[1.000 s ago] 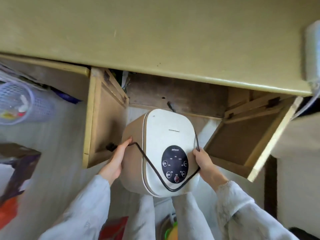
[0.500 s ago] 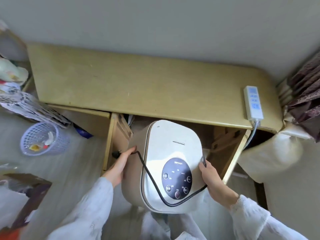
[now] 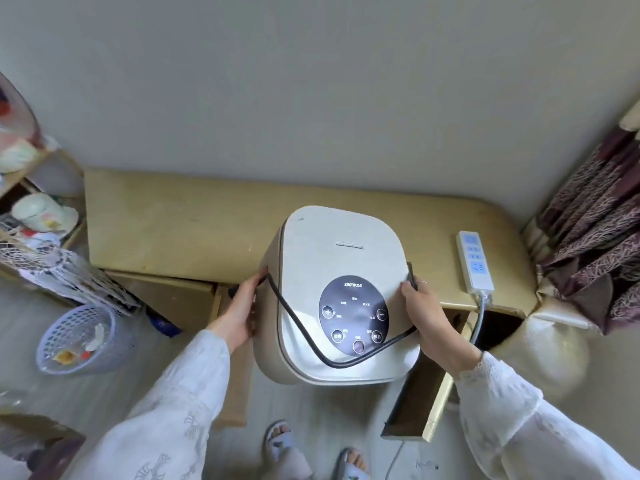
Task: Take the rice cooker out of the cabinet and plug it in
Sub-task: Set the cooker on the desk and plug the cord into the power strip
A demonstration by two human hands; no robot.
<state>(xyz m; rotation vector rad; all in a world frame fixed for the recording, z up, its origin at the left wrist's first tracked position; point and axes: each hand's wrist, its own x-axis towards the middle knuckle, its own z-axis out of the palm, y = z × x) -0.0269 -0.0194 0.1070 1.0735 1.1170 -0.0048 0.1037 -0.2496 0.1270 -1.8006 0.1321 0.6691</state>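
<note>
Rice cooker had risen clear of the cabinet since half a second earlier and was held level with the cabinet's tan top, its back edge over the front of that top. The left hand pressed its side and the right hand gripped the other, fingers also pinching the black cord looped across the lid. Both doors hung open below; the white power strip lay just right.

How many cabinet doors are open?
2: one door swung out below the left hand, the other door below the right hand. The cooker may hide more.
</note>
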